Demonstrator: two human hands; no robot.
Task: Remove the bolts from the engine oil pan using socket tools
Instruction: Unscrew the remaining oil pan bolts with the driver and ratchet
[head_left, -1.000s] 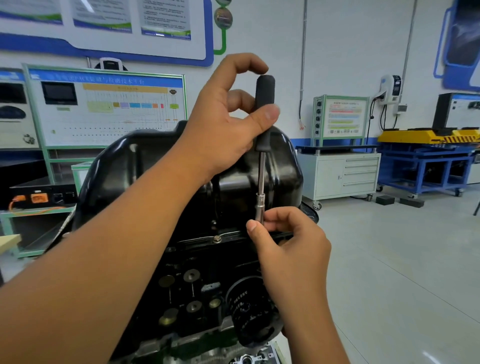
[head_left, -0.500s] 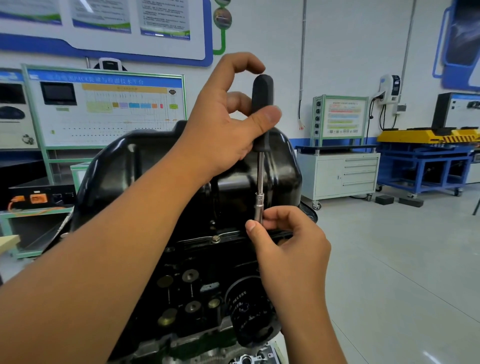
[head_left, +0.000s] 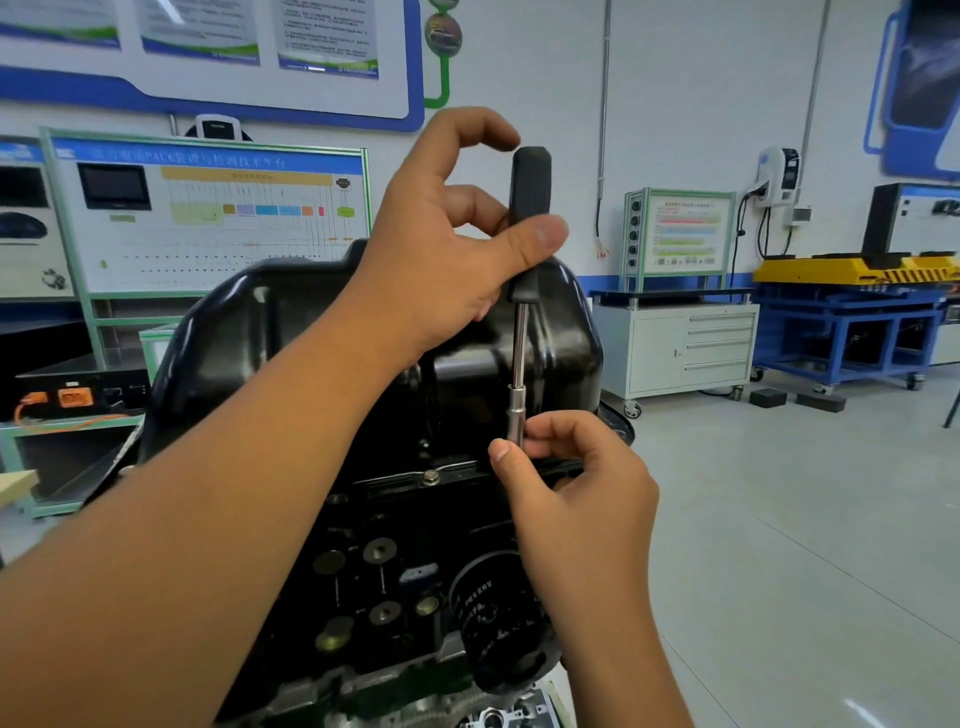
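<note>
Honestly not much was readable. The blue header strip (head_left: 208, 158) on the green-framed training board had Chinese characters with "PACK" in the middle, the rest too blurry. Wall posters (head_left: 324, 36) and the oil filter (head_left: 491, 618) had print too small to make out.

Left hand (head_left: 441, 249) gripping black handle of upright socket driver (head_left: 521, 332), right hand (head_left: 576, 488) pinching its metal socket at the flange of black oil pan (head_left: 270, 332), one bolt (head_left: 430, 476) just beside, white cabinet (head_left: 675, 348) behind
</note>
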